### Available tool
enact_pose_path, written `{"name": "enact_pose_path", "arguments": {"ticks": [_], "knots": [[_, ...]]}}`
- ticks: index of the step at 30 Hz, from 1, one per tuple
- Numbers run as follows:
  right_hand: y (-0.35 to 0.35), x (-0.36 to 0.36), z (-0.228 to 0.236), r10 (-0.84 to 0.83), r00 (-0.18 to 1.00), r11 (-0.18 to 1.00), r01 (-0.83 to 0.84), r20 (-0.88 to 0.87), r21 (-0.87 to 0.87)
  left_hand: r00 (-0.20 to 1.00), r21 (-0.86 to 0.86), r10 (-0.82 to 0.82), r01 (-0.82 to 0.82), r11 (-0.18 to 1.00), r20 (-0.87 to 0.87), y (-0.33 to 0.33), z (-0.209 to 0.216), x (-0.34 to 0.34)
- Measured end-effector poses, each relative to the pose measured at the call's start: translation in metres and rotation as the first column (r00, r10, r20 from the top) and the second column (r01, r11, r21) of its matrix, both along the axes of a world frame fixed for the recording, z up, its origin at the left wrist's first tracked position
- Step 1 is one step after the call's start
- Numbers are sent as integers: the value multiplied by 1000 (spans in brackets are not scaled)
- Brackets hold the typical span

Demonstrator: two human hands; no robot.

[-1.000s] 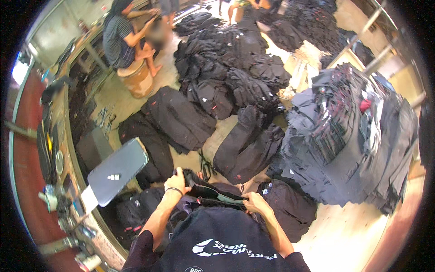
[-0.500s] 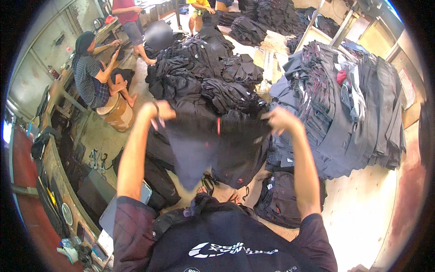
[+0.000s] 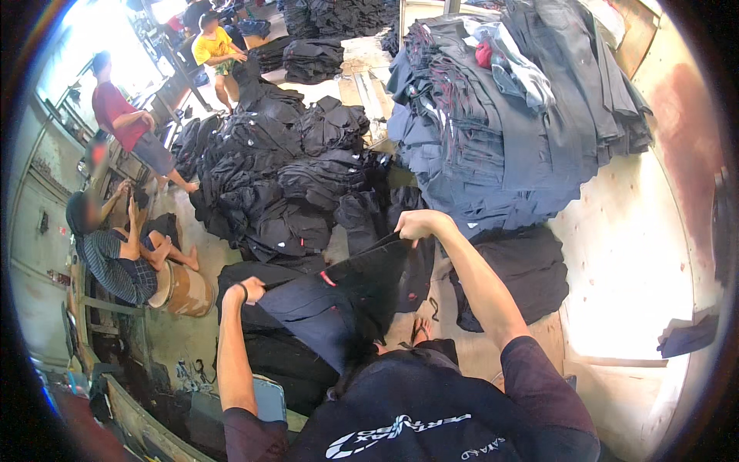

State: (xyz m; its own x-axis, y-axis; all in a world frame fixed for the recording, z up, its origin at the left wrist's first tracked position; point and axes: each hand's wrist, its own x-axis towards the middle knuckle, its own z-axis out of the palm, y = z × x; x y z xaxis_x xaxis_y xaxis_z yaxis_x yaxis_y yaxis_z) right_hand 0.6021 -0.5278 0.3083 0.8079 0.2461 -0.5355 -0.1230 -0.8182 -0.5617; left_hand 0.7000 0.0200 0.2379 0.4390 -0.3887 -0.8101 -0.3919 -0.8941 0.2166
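A pair of black trousers [image 3: 346, 296] is stretched in the air in front of me, its top edge slanting up to the right. A small red tag [image 3: 329, 278] shows near that edge. My left hand [image 3: 250, 291] is closed on the lower left end. Higher up, my right hand [image 3: 417, 225] grips the other end in a closed fist. The lower part hangs toward my body, blurred by motion. Below my left forearm, dark folded cloth [image 3: 289, 369] lies close to the floor. A black bundle of clothes [image 3: 512, 281] rests beyond my right forearm.
A large heap of black garments [image 3: 285, 185] lies ahead. To the right stands a tall stack of dark trousers [image 3: 531, 131]. At left, a person [image 3: 119, 258] sits on a brown drum [image 3: 188, 292]. Two others, in red [image 3: 127, 115] and yellow [image 3: 215, 50], stand farther back.
Both hands have come lower and nearer to me, the left one more so, tilting the trousers. My view has turned to the right.
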Motion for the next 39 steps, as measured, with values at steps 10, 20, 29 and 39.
{"name": "enact_pose_path", "arguments": {"ticks": [10,20,29,39], "knots": [[-20,15,83,-281,959,960,280,27,31,782,-475,409,-167,864,470,-55,146,21],[-20,-47,256,-169,466,962,271,869,42,435,-729,598,252,637,673,-106,309,-58],[21,-152,148,-318,739,917,399,594,-6,734,-632,431,-2,775,525,-137,175,-166],[20,-183,149,-396,773,877,478,496,-44,770,-703,582,-262,661,261,-140,144,-164]]}}
